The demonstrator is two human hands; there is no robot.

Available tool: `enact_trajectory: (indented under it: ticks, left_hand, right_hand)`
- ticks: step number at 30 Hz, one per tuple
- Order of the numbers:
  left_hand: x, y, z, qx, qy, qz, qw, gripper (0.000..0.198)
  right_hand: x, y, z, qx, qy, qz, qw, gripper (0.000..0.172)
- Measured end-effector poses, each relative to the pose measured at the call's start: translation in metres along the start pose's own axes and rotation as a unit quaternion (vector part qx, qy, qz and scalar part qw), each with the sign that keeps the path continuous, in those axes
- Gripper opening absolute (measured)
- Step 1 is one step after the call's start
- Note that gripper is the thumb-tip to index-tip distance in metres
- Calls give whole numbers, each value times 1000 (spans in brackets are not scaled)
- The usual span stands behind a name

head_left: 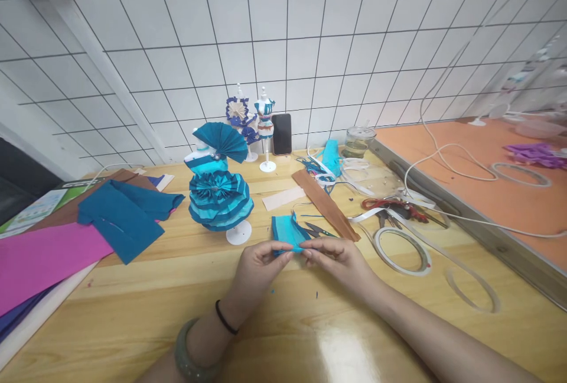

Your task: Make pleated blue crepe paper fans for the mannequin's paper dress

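Observation:
My left hand (259,265) and my right hand (339,259) meet at the middle of the wooden table (133,312). Both pinch a small pleated piece of light blue paper (287,232) between their fingertips, low over the tabletop. Just behind the paper lie small scissors (319,230). To the left stands a small mannequin in a blue pleated paper dress (218,185) on a white foot. My left wrist bears a black band and a green bangle.
Dark blue, pink and brown paper sheets (88,229) lie at the left. Two more small mannequins (252,126) and a phone (282,133) stand by the tiled wall. A tape ring (403,250), ribbons, a brown strip (325,205) and a glass jar (358,142) sit at the right, beside an orange table (487,182) with cables.

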State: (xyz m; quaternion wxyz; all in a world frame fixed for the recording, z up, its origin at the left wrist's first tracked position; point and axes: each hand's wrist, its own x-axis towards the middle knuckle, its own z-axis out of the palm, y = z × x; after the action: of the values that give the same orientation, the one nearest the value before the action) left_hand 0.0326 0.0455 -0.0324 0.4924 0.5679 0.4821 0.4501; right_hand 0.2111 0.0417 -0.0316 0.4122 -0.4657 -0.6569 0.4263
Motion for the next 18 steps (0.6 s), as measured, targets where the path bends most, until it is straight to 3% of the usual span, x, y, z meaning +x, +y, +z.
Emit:
enact_trajectory:
  ticks: [10, 18]
  left_hand:
    - [3, 1, -3, -48, -8, -12, 999, 16]
    - [2, 0, -4, -3, 12, 12, 1000, 12]
  right_hand:
    - [1, 6, 1, 112, 0, 67, 992, 27]
    - [3, 6, 0, 144, 12, 85, 986, 23]
